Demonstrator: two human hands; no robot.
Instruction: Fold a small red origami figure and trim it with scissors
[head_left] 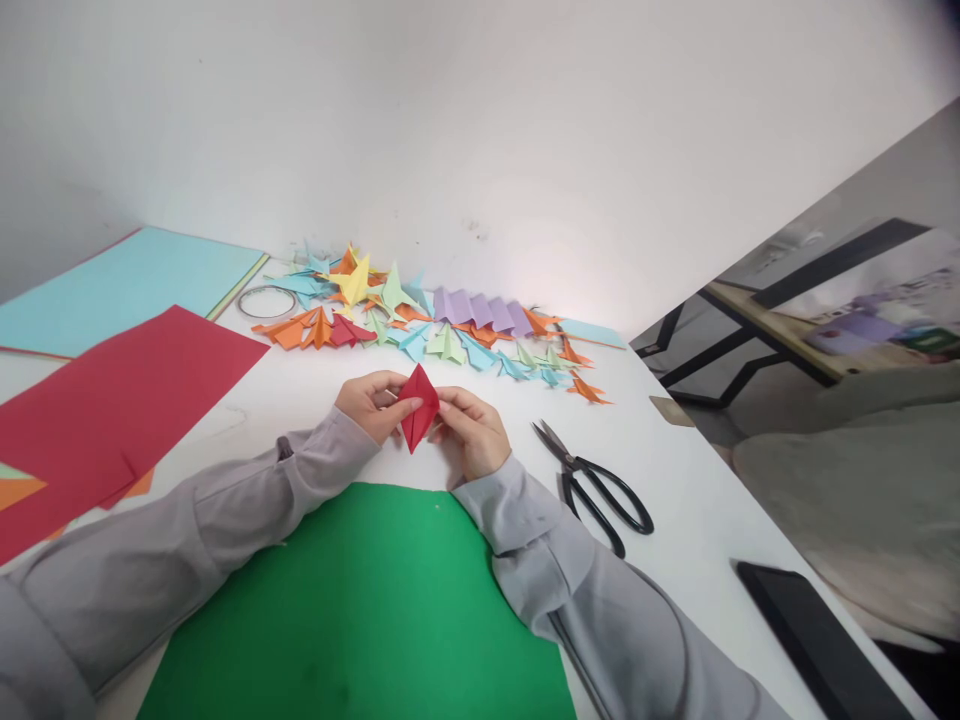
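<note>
A small piece of folded red paper [420, 400], diamond-shaped with a crease down its middle, is held up between both hands. My left hand [373, 404] grips its left side, the thumb lying across the front face. On the right edge, my right hand [474, 430] pinches the paper between thumb and fingers. Just below the hands lies a large green sheet [360, 600], partly covered by the forearms. Black-handled scissors [592, 480] rest to the right of my right hand, blades pointing away and partly apart.
Folded paper cranes [352, 285] in several colours and a pleated purple paper [480, 312] line the wall. A large red sheet [150, 390], blue sheets [127, 285] and a roll of tape [267, 302] are at left. A black phone-like device [810, 630] lies near the right edge.
</note>
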